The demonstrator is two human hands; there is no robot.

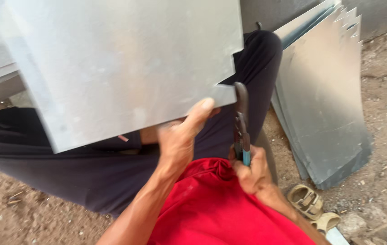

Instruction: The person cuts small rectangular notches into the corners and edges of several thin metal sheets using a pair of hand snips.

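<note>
Now left hand [180, 138] gripping metal sheet [121, 63] edge, thumb up, right hand [253, 170] clenched round snips [241, 120]

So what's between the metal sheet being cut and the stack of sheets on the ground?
In the head view, only the person's dark-trousered knee separates the held sheet from the stack.

- One view only, from a camera worn on the person's head.
- It faces steeply down over the red shirt [220, 204] and dark trousers [66, 159] to the dirt ground [384, 149].
- It sits close: the metal sheet [121, 68] fills the upper left, both hands just below it.
- Right edge takes in stacked sheets [325, 104] and sandals [311, 206].
</note>
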